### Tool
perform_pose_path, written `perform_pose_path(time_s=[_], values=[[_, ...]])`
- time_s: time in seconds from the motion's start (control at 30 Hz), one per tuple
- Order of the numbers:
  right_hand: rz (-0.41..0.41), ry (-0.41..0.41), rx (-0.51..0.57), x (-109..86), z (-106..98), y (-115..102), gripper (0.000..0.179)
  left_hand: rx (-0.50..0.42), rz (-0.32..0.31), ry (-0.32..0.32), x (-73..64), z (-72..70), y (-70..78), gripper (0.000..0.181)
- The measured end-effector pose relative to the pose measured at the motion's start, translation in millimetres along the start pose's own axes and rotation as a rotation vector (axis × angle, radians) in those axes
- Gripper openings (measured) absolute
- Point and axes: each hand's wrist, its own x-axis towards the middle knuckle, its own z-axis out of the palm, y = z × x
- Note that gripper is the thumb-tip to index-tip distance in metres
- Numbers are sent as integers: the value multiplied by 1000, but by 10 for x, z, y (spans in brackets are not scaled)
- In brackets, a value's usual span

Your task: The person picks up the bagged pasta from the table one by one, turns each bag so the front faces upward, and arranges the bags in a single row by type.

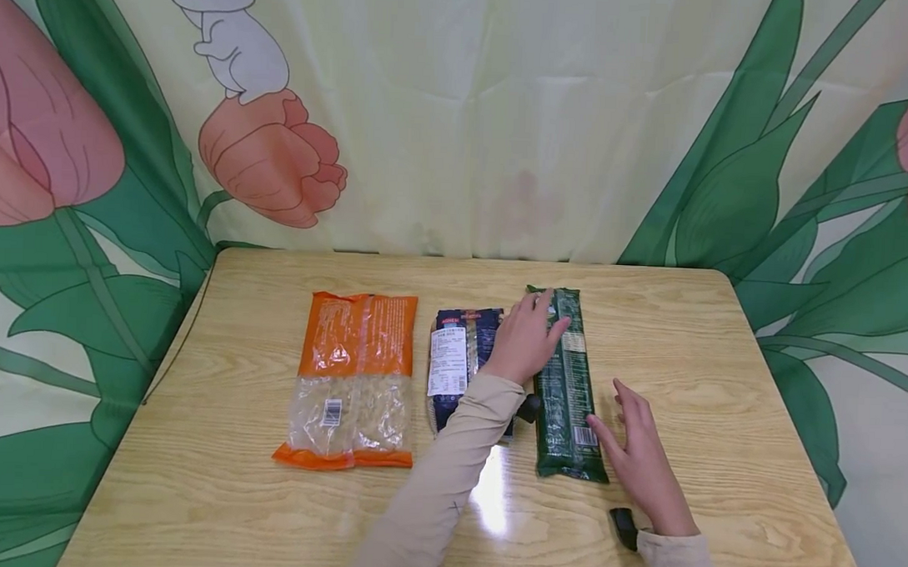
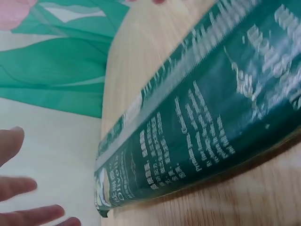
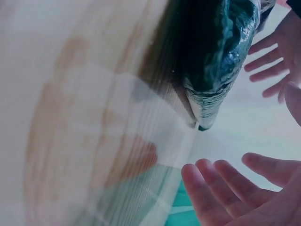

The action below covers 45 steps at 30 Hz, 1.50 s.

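Note:
A long dark-green plastic packet (image 1: 570,396) with printed text lies on the table, its long side running away from me. Over its far left part hovers my left hand (image 1: 521,340), fingers extended. In the left wrist view the spread fingers (image 2: 19,186) show apart from the green packet (image 2: 188,127). My right hand (image 1: 643,461) is beside the packet's near right edge, thumb and fingers spread, holding nothing. The right wrist view shows that hand (image 3: 240,193) relaxed and apart from the packet (image 3: 214,52). A navy packet with a white label (image 1: 448,358) lies partly hidden under my left forearm.
An orange and clear packet (image 1: 356,380) lies flat on the left of the wooden table (image 1: 214,492). Behind the table hangs a curtain (image 1: 467,134) printed with flowers. Each wrist carries a small black camera, such as the right camera (image 1: 623,529).

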Motion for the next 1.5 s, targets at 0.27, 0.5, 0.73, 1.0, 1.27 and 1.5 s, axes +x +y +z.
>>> perform_pose_path(time_s=[0.27, 0.5, 0.73, 1.0, 1.27, 1.5], values=[[3, -5, 42, 50, -5, -3, 74, -91, -67, 9, 170, 87, -10, 57], [34, -21, 94, 47, -6, 1, 71, -126, -112, 33, 249, 204, -43, 54], [69, -6, 130, 26, -1, -3, 65, -170, -120, 57, 295, 269, -31, 54], [107, 5, 161, 59, 10, -10, 57, -192, -118, 84, 367, 285, -74, 57], [148, -43, 104, 71, 31, -32, 57, -264, -176, 18, 381, 280, -122, 59], [225, -68, 58, 106, 22, -81, 55, -251, -203, -26, 403, 265, -132, 60]])
